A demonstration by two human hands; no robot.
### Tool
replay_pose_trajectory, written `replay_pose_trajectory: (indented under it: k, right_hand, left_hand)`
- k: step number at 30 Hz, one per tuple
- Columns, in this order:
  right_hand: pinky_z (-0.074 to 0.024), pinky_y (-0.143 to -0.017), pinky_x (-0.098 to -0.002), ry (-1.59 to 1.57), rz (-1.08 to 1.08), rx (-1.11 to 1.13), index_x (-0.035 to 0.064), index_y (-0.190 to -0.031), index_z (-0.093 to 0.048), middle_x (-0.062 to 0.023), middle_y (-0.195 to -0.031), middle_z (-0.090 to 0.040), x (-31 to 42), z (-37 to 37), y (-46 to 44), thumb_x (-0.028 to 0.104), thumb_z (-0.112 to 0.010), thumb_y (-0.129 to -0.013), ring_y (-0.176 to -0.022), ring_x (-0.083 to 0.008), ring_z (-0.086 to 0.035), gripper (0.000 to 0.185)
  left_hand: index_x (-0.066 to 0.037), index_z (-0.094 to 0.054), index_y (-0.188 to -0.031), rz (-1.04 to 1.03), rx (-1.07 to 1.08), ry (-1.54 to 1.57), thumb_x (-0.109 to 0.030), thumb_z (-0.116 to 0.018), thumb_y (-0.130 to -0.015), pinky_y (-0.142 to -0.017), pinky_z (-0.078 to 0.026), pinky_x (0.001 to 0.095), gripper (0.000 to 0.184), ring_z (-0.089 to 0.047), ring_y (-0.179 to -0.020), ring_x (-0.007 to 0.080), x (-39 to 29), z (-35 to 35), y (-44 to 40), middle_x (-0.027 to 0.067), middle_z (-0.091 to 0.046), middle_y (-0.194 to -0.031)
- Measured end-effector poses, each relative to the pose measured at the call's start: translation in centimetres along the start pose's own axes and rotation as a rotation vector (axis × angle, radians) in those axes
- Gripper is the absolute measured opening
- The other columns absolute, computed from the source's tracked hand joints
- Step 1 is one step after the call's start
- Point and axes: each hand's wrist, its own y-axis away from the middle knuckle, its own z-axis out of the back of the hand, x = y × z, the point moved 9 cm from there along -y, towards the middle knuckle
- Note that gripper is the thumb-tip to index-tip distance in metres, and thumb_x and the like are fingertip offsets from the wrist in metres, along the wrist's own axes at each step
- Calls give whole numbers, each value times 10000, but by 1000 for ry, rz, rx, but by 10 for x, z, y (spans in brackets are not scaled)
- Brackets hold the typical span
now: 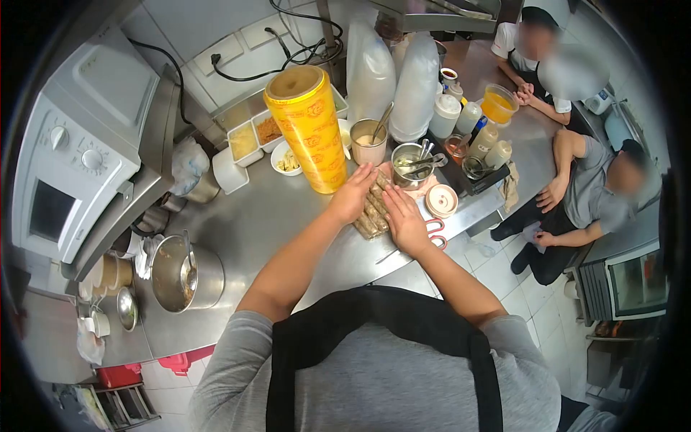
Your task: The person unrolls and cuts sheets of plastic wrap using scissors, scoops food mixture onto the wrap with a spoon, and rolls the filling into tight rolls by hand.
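From where I stand, the steel surface [252, 223] carries the whole job, with the bundle near its front edge. Over on the person's left sits the big steel pot [209, 281], a ladle in it, well apart from the handwork. The tall yellow-patterned roll [306, 126] stands upright just beyond the left hand [350, 198]. That one lies open, palm down, on one side of the bundle; the right hand [407, 219] is open too, pressed flat along the other side. Between and under them lies the bundle [373, 212], in several sections that look already formed and covered in something clear. I'd call the shaping and covering well along, though I can't see whether its ends are closed, so how much is left I can't tell. Red-handled scissors [437, 235] lie near the right wrist, out of both hands.
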Motion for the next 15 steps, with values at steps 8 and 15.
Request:
replay_pose_trajectory:
  k: [8, 15]
  right_hand:
    - [-329, -1089, -460, -70, -19, 14, 58, -1329, -509, -155, -1434, -437, -2, 4, 1, 158, -606, -861, -1338, -343, -390, 488]
    - [-441, -907, -419, -418, 203, -27, 75, -1120, -641, -112, -1126, -626, 13, 66, 11, 126, -681, -802, -1071, -311, -569, 324]
  left_hand:
    - [-67, -483, -1376, -59, -21, -135, 23, -557, -854, -1125, -324, 400, 535, -363, -1374, 337, -18, 16, -1, 158, -394, -1479]
    - [-103, -492, -1364, -338, -632, -687, -145, -728, -751, -1052, -355, 475, 658, -451, -1273, 373, -140, 160, 4, 153, -469, -1405]
